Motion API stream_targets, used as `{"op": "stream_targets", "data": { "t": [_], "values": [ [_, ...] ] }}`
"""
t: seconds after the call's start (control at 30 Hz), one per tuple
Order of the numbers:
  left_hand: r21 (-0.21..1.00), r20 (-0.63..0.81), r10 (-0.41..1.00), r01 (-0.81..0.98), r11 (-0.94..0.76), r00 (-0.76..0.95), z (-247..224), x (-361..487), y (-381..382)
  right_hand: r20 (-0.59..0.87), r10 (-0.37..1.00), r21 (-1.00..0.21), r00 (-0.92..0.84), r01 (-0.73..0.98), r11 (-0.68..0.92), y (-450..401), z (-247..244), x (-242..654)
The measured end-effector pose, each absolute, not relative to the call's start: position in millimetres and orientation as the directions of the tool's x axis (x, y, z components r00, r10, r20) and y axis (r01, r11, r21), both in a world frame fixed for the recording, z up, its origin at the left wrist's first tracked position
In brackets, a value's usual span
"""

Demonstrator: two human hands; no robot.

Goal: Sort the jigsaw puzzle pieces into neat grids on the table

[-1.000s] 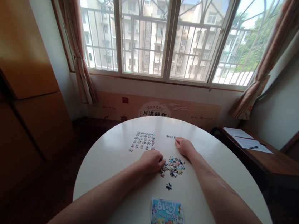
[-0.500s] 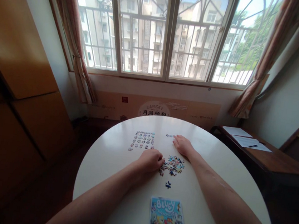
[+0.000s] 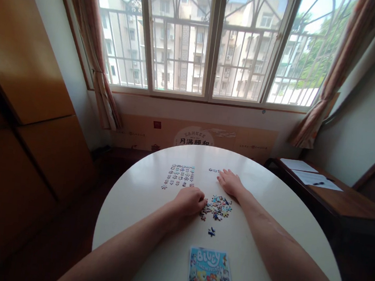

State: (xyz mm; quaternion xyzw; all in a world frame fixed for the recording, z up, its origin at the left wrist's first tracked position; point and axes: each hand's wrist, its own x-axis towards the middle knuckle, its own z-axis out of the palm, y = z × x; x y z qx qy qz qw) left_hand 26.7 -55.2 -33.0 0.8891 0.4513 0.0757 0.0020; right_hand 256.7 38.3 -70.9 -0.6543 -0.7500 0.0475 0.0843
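My left hand [image 3: 190, 200] rests curled on the table at the left edge of a loose pile of jigsaw puzzle pieces [image 3: 219, 207]; whatever its fingers close on is hidden. Farther out, my right hand [image 3: 230, 182] lies with fingers stretched beside a short row of puzzle pieces [image 3: 213, 170], its fingertips at the row's right end. Rows of spaced puzzle pieces [image 3: 177, 174] lie beyond my left hand. On the near side of the pile are a few dark blue pieces [image 3: 211, 232]. Closest to me lies a colourful Bluey picture sheet [image 3: 211, 276].
The round white table [image 3: 130, 224] stands before a barred window [image 3: 211, 48]. Right of it, a dark wooden side table [image 3: 363, 203] carries white papers [image 3: 318, 180] and a pen. Orange-brown cabinets [image 3: 37, 150] stand at the left.
Both hands stay almost where they were, with the pieces unchanged. The whole view has shifted very slightly.
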Motion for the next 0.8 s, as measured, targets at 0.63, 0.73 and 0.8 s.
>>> {"op": "stream_targets", "data": {
  "t": [0.63, 0.73, 0.8],
  "values": [
    [0.259, 0.225, 0.866, 0.829, -0.495, 0.447, -35.6, 28.4, -52.4, 0.336, 0.914, -0.47, -0.227, 0.801, 0.372, 33.7, -69.6, 262.5],
    [0.258, 0.22, 0.854, 0.816, -0.518, 0.472, -35.7, 27.1, -52.5, 0.13, 0.929, -0.65, -0.347, 0.678, 0.344, 32.2, -63.1, 265.1],
    [0.244, 0.219, 0.841, 0.807, -0.537, 0.494, -35.4, 26.7, -52.5, -0.005, 0.905, -0.734, -0.426, 0.616, 0.286, 31.8, -57.1, 266.1]
  ]
}}
